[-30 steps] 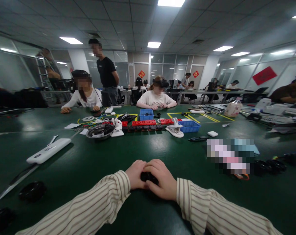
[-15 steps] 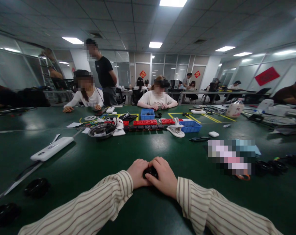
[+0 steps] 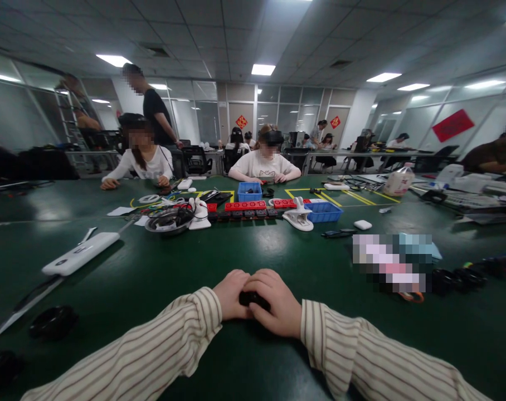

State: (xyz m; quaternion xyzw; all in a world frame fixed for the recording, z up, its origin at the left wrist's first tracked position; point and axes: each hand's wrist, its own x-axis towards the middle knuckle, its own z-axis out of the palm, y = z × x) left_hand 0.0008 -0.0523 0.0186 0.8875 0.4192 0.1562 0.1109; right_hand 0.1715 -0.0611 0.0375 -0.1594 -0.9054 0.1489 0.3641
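Both hands meet over the green table [image 3: 161,267], close to me. Between them is a small black rounded object [image 3: 255,299], mostly covered by fingers; its exact kind cannot be made out. My left hand [image 3: 232,295] is closed around its left side. My right hand [image 3: 276,301] curls over the top and right side, its fingers reaching my left hand and its thumb along the near edge. To the left lie a glossy black ring-shaped coil [image 3: 53,322] and a similar black coil [image 3: 2,368], both apart from my hands.
A white power strip [image 3: 81,253] lies left. Ahead stand a dark bowl [image 3: 169,221], red blocks [image 3: 244,206], a white clip stand [image 3: 298,216] and blue bins [image 3: 324,211], [image 3: 249,191]. Black coils [image 3: 457,278] lie right. People sit across the table.
My right fingers have shifted further over the black object, and it shows at a different angle. The view has turned slightly, so the surroundings sit a little further left and higher.
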